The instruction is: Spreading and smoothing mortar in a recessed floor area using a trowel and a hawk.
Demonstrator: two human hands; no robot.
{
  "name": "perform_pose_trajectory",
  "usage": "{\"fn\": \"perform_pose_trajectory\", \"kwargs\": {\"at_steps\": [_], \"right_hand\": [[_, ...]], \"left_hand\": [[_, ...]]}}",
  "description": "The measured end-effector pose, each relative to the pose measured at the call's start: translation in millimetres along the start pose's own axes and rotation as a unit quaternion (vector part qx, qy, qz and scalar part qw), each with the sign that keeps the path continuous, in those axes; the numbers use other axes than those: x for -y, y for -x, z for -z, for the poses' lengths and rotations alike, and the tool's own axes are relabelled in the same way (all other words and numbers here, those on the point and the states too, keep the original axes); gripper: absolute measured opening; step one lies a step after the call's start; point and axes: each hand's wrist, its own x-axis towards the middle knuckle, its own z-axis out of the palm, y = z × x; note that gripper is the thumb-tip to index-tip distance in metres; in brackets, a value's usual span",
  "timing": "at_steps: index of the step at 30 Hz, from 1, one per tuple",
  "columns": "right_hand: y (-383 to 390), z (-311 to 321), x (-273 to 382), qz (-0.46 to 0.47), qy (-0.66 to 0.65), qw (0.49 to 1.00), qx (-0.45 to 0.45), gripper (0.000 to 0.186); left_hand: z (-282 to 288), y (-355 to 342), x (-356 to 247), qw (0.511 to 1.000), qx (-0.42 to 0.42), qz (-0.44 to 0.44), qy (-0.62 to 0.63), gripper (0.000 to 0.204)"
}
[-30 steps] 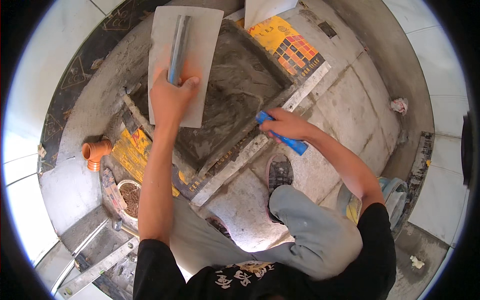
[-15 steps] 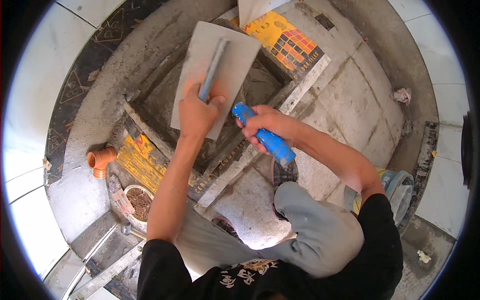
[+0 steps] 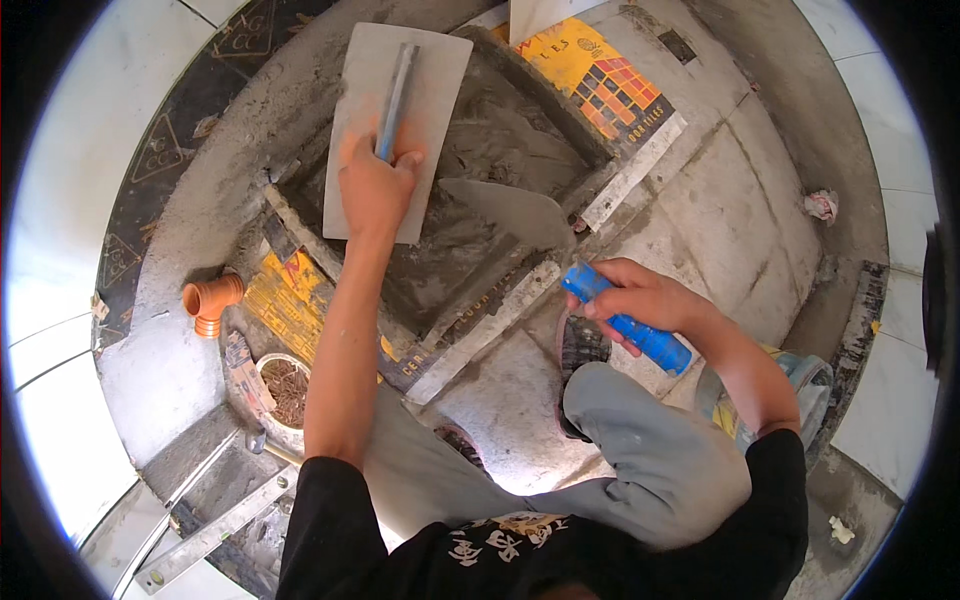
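Note:
My left hand (image 3: 378, 190) is closed round the handle of a flat rectangular grey plastering float (image 3: 395, 90). The float lies over the left part of a square tray (image 3: 590, 145) of wet grey mortar (image 3: 500, 140). In my right hand (image 3: 645, 300) is the blue handle of a pointing trowel (image 3: 520, 212). Its grey, mortar-smeared blade reaches left over the mortar, with its tip near the float's edge. Part of the float's handle is hidden by my left hand.
An orange pipe elbow (image 3: 210, 300) and a round container (image 3: 285, 390) of brown nails or scraps stand at left. Flattened yellow tile cardboard (image 3: 590, 80) lies under the tray. A bucket (image 3: 805, 395) stands behind my right elbow. A metal straightedge (image 3: 215, 535) lies lower left.
My right hand has drawn away to the right and nearer me, and the trowel blade now shows over the mortar. My left hand with the float has shifted left and farther away.

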Motion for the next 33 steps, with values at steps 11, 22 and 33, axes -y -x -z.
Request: {"fn": "perform_pose_trajectory", "kwargs": {"at_steps": [11, 22, 33], "right_hand": [[-42, 46, 4, 0.211, 0.677, 0.616, -0.343, 0.032], [38, 10, 41, 0.184, 0.681, 0.631, -0.325, 0.036], [46, -25, 21, 0.226, 0.377, 0.882, -0.168, 0.038]], "left_hand": [[19, 21, -43, 0.992, 0.087, -0.007, 0.09, 0.037], [40, 0, -31, 0.994, 0.086, 0.033, 0.051, 0.036], [42, 16, 131, 0.921, -0.074, -0.364, -0.12, 0.029]]}}
